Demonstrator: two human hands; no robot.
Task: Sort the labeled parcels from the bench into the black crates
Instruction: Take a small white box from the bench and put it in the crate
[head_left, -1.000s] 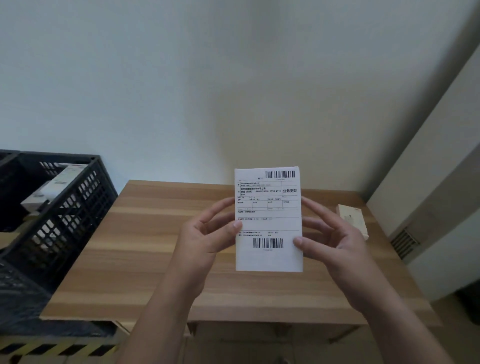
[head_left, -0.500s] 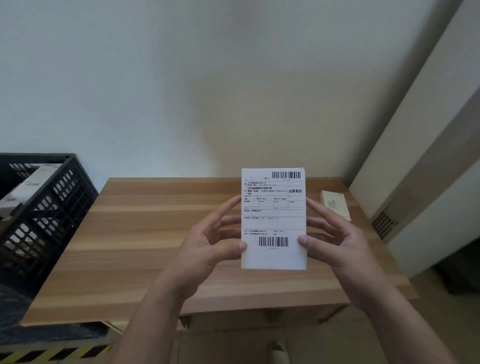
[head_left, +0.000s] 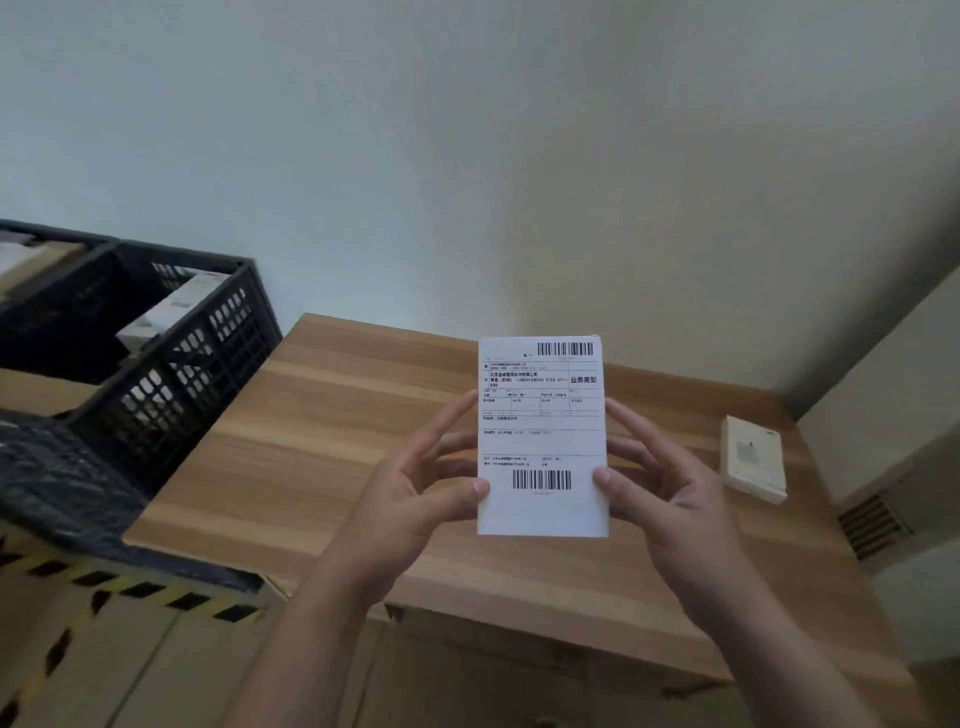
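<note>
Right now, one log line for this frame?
phase: reading label | parcel: held upright over bench | left hand, right hand: pinching its sides | crate: left

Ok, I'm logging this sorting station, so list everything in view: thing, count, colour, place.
labelled parcel: one, white, held upright above the bench
small box: one, cream, flat on the bench's right end
bench: one, light wood, against the wall
black crates: at least two, left of the bench, parcels inside
hazard tape: yellow-black, under the crates
vent: one, right wall
left hand, right hand: pinching the parcel's sides
</note>
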